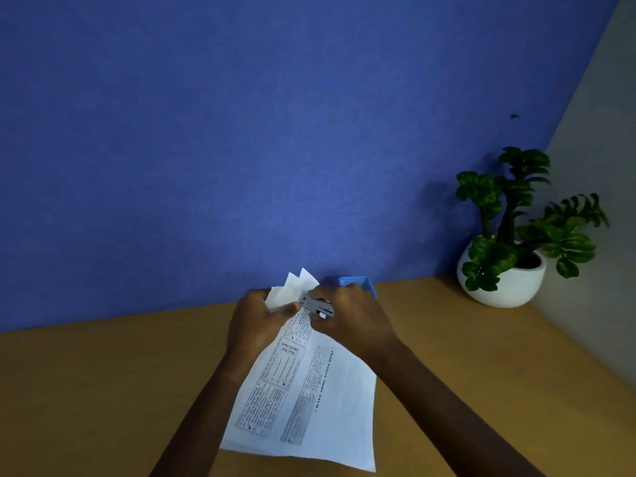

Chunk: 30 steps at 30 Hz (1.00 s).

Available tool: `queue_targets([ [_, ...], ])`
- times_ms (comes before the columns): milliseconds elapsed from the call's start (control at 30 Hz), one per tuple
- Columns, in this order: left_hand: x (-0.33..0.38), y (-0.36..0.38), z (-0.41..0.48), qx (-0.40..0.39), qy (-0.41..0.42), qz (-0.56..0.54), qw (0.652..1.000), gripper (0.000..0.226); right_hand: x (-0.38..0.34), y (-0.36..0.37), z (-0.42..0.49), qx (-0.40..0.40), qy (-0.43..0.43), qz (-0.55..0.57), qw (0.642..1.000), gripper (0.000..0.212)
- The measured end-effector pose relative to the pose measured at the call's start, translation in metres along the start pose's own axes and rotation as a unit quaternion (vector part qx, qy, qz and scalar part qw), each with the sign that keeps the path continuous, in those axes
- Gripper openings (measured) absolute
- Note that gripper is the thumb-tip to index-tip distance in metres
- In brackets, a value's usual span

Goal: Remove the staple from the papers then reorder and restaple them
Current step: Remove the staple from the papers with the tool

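The left hand (256,320) pinched the papers (309,390) over the desk (103,390), near the middle; the right hand (351,315) gripped what looked like a stapler (318,306) at their far corner.

Matt printed papers (309,390), shiny metal stapler (318,307), smooth wooden table (103,390).

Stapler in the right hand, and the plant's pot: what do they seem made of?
The stapler, gripped by the right hand, looks like bright metal: silvery, with sharp glints. The pot looks like white ceramic or possibly plastic: smooth, matte, evenly rounded; the picture cannot settle which.
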<state>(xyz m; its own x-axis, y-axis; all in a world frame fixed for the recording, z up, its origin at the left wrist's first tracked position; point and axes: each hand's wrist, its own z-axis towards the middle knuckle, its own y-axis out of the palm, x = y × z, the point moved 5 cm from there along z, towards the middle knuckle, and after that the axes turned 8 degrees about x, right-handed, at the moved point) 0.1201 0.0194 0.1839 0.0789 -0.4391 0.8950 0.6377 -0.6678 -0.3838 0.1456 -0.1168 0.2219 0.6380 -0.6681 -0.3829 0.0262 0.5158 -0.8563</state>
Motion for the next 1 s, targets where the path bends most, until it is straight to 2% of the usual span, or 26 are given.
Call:
queue_targets([
  [233, 0.000, 0.002, -0.001, -0.021, 0.014, 0.002, 1.000, 0.033, -0.005, 0.002, 0.001, -0.012, -0.037, -0.070, 0.997, 0.037],
  [400, 0.001, 0.001, -0.002, -0.003, 0.041, 0.024, 0.999, 0.035, -0.009, 0.005, 0.000, 0.004, -0.078, -0.120, 0.990, 0.030],
  [533, 0.000, 0.000, -0.001, -0.012, 0.032, 0.034, 0.999, 0.012, -0.011, 0.010, 0.001, 0.017, -0.126, -0.167, 0.978, 0.027],
  [667, 0.002, -0.001, 0.000, -0.015, 0.031, 0.036, 0.999, 0.017, -0.018, 0.009, -0.002, 0.057, -0.172, -0.199, 0.963, 0.023],
  [833, 0.003, -0.001, 0.000, -0.022, 0.030, 0.043, 0.998, 0.031, -0.022, 0.009, -0.003, 0.107, -0.196, -0.238, 0.945, 0.042],
  [1000, 0.003, -0.003, 0.003, -0.024, 0.021, 0.048, 0.998, 0.033, -0.023, 0.010, -0.004, 0.149, -0.239, -0.281, 0.917, 0.036],
])
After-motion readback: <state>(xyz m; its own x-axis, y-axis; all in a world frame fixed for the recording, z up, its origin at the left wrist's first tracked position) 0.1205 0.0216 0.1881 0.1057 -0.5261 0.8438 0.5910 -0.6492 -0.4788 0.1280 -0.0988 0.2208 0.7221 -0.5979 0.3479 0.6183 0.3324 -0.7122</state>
